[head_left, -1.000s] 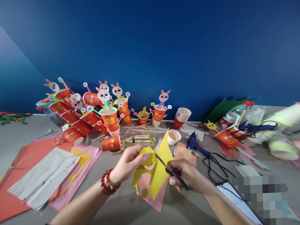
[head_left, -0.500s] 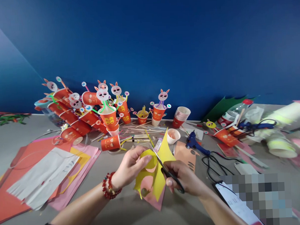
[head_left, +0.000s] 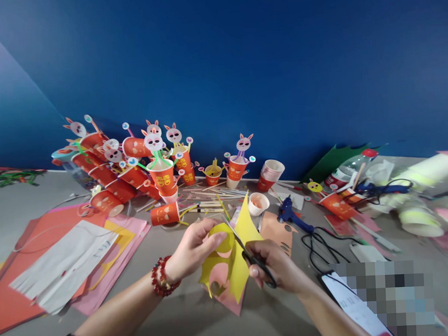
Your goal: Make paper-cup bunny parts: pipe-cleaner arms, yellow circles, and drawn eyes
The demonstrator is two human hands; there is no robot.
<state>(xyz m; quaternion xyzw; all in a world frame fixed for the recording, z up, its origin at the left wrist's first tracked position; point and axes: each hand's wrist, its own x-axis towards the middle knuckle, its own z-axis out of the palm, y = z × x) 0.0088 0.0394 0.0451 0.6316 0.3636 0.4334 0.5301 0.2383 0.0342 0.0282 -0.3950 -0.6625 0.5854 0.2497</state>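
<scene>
My left hand (head_left: 196,248), with red bead bracelets at the wrist, pinches a sheet of yellow paper (head_left: 245,231) by a rounded part between thumb and fingers. My right hand (head_left: 268,262) is closed round the black handles of a pair of scissors (head_left: 260,265). The blades point up and left, lying against the yellow paper at the edge of the rounded part. One flap of the paper stands up to the right of the blades. Below hangs a holed part of the sheet, and a pink paper piece (head_left: 230,304) shows under it.
Red paper cups with rabbit faces (head_left: 163,176) crowd the back left. A cup stack (head_left: 271,175), a small white cup (head_left: 258,204) and a blue glue gun (head_left: 295,215) with black cord lie ahead. Coloured paper sheets (head_left: 23,256) cover the left; a phone (head_left: 348,301) lies right.
Both hands hold nearly the same place. The yellow paper's upright flap has tilted slightly left, and the scissors have shifted very little.
</scene>
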